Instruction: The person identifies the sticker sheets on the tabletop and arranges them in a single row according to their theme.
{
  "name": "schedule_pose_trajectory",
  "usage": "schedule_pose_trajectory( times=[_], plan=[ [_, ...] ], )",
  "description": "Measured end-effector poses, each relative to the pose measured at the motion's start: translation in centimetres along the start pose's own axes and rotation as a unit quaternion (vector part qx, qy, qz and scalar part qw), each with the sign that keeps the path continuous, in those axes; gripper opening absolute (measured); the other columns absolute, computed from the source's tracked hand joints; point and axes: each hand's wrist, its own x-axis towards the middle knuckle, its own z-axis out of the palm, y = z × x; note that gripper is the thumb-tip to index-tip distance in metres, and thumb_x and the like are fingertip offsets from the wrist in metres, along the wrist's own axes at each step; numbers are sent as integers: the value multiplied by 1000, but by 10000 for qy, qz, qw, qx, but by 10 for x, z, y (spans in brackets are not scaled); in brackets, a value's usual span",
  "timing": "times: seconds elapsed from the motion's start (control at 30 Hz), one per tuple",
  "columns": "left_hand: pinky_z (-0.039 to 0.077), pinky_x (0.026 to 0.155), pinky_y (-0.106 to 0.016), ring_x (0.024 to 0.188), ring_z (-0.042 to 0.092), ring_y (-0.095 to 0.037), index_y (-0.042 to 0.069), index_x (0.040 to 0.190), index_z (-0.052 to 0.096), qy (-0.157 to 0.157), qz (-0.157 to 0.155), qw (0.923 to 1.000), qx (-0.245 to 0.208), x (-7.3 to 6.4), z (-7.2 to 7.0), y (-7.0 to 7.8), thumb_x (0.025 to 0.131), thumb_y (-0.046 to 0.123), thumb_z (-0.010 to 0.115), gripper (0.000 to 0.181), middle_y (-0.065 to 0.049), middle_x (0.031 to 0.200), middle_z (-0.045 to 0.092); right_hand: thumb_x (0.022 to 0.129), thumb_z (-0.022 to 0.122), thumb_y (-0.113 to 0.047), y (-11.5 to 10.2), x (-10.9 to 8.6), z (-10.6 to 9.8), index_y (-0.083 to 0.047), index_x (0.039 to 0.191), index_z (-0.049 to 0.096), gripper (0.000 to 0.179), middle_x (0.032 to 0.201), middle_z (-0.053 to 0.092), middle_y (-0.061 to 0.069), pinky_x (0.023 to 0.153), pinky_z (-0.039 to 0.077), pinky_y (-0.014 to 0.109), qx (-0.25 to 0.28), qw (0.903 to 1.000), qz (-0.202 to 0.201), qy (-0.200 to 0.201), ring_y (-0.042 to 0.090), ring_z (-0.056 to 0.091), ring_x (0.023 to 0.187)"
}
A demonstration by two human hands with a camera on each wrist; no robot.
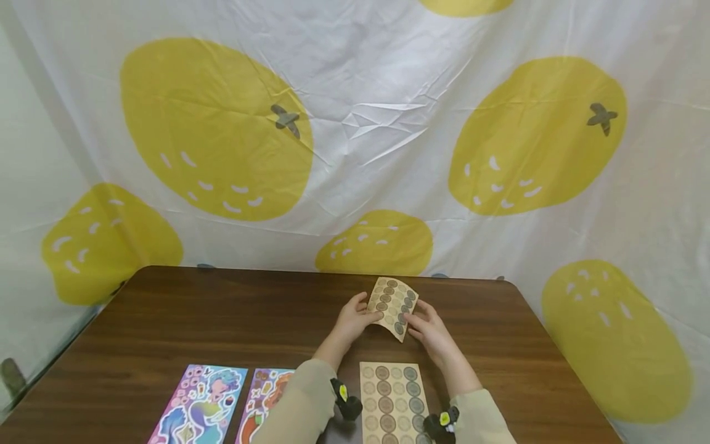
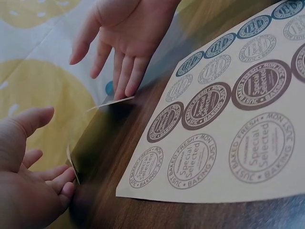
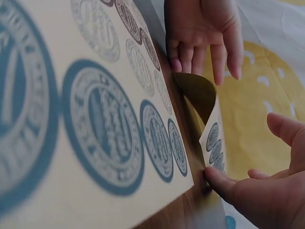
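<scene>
A beige sheet of round stickers (image 1: 392,302) is bowed between the two hands towards the back of the table. My left hand (image 1: 352,317) touches its left edge with nearly straight fingers. On the opposite edge are the fingertips of my right hand (image 1: 435,333). In the wrist views, both thumbs stand off from the bowed sheet, and its dark underside (image 3: 198,93) shows in the right one. Nearer to me, a second beige sticker sheet (image 1: 391,401) lies flat between the forearms, printed with brown, blue and pale "Special Selected" circles.
On the dark wooden table (image 1: 249,314) are two colourful mermaid sticker sheets (image 1: 202,404), the right one partly covered by the left sleeve (image 1: 305,401). A white curtain with yellow fruit (image 1: 371,185) hangs behind the table. A black wrist camera (image 1: 346,404) overlaps the flat beige sheet's left side.
</scene>
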Motion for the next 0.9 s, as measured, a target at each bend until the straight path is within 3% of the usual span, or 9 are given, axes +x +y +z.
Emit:
schedule_pose_trajectory(
  times=[0.27, 0.4, 0.63, 0.9],
  plan=[
    [42, 97, -51, 125, 42, -43, -1, 145, 34, -90, -252, 9993, -242, -1, 2, 1, 86, 13, 71, 71, -34, 137, 40, 99, 47, -8, -3, 1, 4, 4, 150, -1, 71, 143, 23, 35, 107, 27, 53, 587, 9982, 39, -131, 46, 29, 133],
    [46, 92, -49, 119, 49, -42, 0, 146, 32, -170, -313, 9982, -489, -3, 4, -1, 86, 12, 71, 73, -35, 135, 42, 100, 45, -7, -4, 2, 6, 4, 150, -1, 69, 147, 16, 35, 107, 26, 54, 738, 9971, 121, -130, 47, 26, 134],
    [51, 87, -42, 107, 60, -35, -1, 148, 26, -297, -282, 9955, -852, -6, 4, -1, 86, 7, 71, 77, -34, 131, 47, 100, 43, -6, -4, 3, 8, 4, 150, 0, 66, 147, 15, 35, 108, 25, 54, 743, 9969, 217, -111, 47, 25, 133],
    [52, 84, -39, 105, 59, -34, -3, 147, 26, -261, -190, 9964, -782, -7, 4, -2, 85, 5, 71, 78, -31, 130, 49, 99, 45, -5, -1, -1, 11, 6, 149, 4, 66, 143, 24, 37, 106, 29, 52, 548, 9984, 140, -10, 46, 29, 132]
  ],
)
